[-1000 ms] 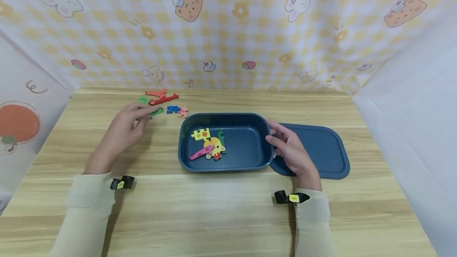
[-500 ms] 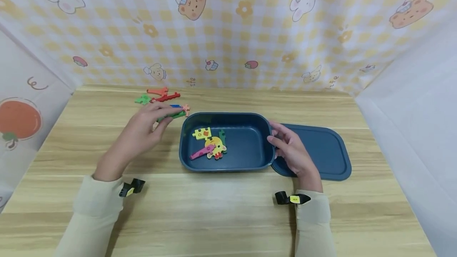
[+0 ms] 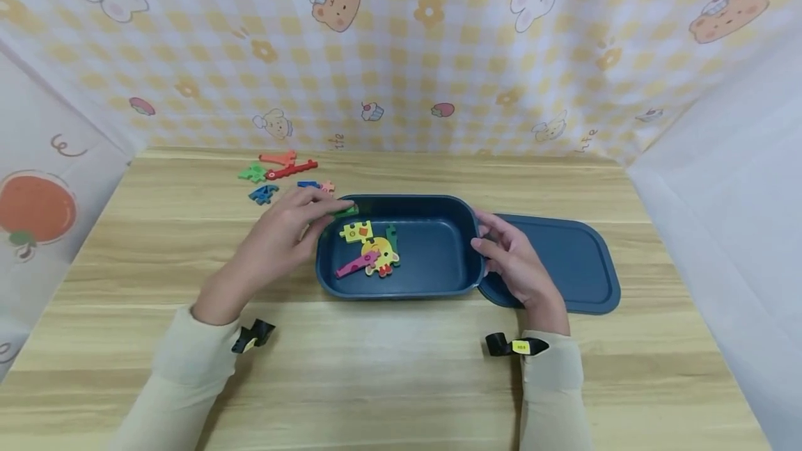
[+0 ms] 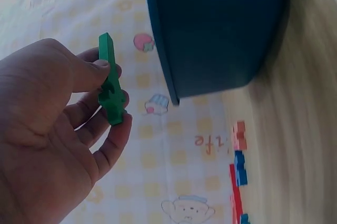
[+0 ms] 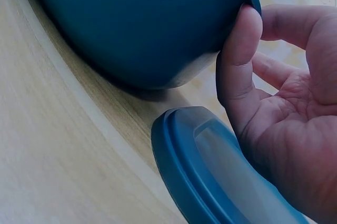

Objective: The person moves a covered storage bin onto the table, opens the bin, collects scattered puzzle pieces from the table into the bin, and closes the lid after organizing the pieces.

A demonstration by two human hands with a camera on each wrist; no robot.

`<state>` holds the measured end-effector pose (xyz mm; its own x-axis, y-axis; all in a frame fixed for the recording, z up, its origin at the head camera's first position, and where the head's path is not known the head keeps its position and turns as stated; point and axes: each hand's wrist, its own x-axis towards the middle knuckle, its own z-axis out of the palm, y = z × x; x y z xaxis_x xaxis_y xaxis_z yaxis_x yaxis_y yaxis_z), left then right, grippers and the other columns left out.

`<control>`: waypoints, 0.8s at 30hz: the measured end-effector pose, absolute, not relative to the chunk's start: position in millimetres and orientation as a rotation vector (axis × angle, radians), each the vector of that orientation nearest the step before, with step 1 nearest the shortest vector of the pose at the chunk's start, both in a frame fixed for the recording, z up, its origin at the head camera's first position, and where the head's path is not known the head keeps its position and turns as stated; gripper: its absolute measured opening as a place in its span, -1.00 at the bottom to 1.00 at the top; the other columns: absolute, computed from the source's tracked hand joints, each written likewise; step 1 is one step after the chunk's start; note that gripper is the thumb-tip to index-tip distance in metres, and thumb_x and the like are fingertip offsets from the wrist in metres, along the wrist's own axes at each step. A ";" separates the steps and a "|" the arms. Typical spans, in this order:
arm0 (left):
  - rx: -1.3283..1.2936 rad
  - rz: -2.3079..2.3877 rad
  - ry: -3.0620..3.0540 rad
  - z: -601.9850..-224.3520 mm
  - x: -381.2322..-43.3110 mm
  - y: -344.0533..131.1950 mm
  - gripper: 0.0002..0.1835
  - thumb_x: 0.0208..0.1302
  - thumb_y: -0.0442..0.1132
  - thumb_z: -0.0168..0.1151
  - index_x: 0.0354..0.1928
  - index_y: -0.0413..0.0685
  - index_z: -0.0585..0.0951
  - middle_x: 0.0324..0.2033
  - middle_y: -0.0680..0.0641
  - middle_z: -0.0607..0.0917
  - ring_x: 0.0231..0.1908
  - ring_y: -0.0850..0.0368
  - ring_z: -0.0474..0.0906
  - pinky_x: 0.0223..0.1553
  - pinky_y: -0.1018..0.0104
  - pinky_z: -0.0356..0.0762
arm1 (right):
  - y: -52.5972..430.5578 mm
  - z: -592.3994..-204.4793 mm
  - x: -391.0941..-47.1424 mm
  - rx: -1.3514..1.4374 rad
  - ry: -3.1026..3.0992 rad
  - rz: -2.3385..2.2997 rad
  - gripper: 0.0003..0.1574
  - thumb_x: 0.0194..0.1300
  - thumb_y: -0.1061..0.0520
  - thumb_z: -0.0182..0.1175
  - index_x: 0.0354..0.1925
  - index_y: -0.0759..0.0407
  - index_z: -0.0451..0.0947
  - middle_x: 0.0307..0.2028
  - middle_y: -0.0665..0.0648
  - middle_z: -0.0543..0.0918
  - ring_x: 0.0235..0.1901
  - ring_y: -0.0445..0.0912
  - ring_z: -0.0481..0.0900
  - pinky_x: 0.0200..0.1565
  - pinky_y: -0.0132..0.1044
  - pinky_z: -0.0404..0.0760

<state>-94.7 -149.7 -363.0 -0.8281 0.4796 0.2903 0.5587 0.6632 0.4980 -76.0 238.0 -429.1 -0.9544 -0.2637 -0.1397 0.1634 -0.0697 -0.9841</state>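
My left hand (image 3: pixel 282 235) pinches a green puzzle piece (image 4: pixel 111 98) between thumb and fingers. In the head view, that piece overlaps the far left corner of a dark blue box (image 3: pixel 401 296). My right hand (image 3: pixel 520 266) grips the box's right end, its thumb at the rim in the right wrist view. Inside, toward the left, lie a yellow puzzle piece (image 3: pixel 356 232), a yellow animal-head piece (image 3: pixel 385 259), a magenta piece (image 3: pixel 354 265) and a dark green piece (image 3: pixel 391 234), partly overlapping.
A dark blue lid (image 3: pixel 573 263) lies on the table (image 3: pixel 401 381), partly behind the right hand. Loose pieces lie beyond the left hand: orange (image 3: pixel 278 158), red (image 3: pixel 292 170), light green (image 3: pixel 253 172), blue (image 3: pixel 264 193) and pink (image 3: pixel 328 187). A patterned cloth (image 3: pixel 388 40) hangs behind the table.
My left hand has moved right with the green piece, from the loose pieces to the box's left rim. A blue piece now shows where it was. The right hand keeps its grip.
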 end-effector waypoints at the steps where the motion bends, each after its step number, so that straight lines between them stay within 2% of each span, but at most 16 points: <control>1: -0.866 -0.890 -2.749 -362.8 -93.9 -147.7 -0.58 0.48 -0.44 0.25 0.27 0.06 0.72 0.09 -0.09 0.72 0.08 -0.01 0.54 -0.03 0.10 0.63 | 237.9 -429.0 -76.3 -0.113 1.916 -2.103 -0.22 0.58 0.25 0.14 0.63 0.20 0.16 -0.07 -0.04 0.49 -0.51 -0.26 0.63 -0.44 -0.44 0.69; 3: -0.875 -0.889 -2.762 -362.8 -92.2 -143.9 -0.58 0.49 -0.43 0.25 0.28 0.06 0.71 0.10 -0.08 0.71 0.12 -0.03 0.54 0.04 0.06 0.65 | 237.6 -429.0 -76.8 -0.121 1.911 -2.103 -0.22 0.58 0.25 0.14 0.63 0.20 0.16 -0.07 -0.04 0.49 -0.51 -0.26 0.63 -0.44 -0.44 0.69; 11: -0.966 -0.910 -2.737 -367.5 -86.7 -131.4 -0.61 0.52 -0.40 0.22 0.28 0.05 0.71 0.04 -0.02 0.70 0.07 0.04 0.52 0.05 0.09 0.60 | 236.0 -429.3 -77.9 -0.125 1.902 -2.101 -0.23 0.58 0.25 0.14 0.63 0.19 0.17 -0.07 -0.03 0.52 -0.48 -0.24 0.66 -0.43 -0.43 0.70; 18: -1.006 -0.938 -2.712 -370.1 -87.4 -121.9 -0.63 0.52 -0.35 0.24 0.27 0.07 0.71 0.06 0.00 0.70 0.09 0.06 0.54 0.17 0.04 0.61 | 237.5 -428.6 -77.9 -0.122 1.910 -2.115 -0.22 0.58 0.26 0.14 0.63 0.22 0.16 -0.10 -0.05 0.53 -0.51 -0.26 0.64 -0.45 -0.45 0.68; 24: -1.019 -0.912 -2.733 -372.1 -86.4 -118.1 -0.62 0.50 -0.36 0.27 0.28 0.08 0.71 0.04 0.01 0.71 0.04 0.07 0.55 0.03 0.14 0.63 | 237.7 -428.7 -76.4 -0.113 1.909 -2.113 -0.22 0.58 0.25 0.15 0.64 0.20 0.16 -0.10 -0.05 0.53 -0.52 -0.27 0.63 -0.45 -0.46 0.67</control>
<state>-86.4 -118.1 -372.1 -0.7745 0.5699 0.2747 0.6206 0.6004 0.5043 -76.4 237.7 -428.7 -0.9546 -0.2652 -0.1353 0.1614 -0.0791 -0.9837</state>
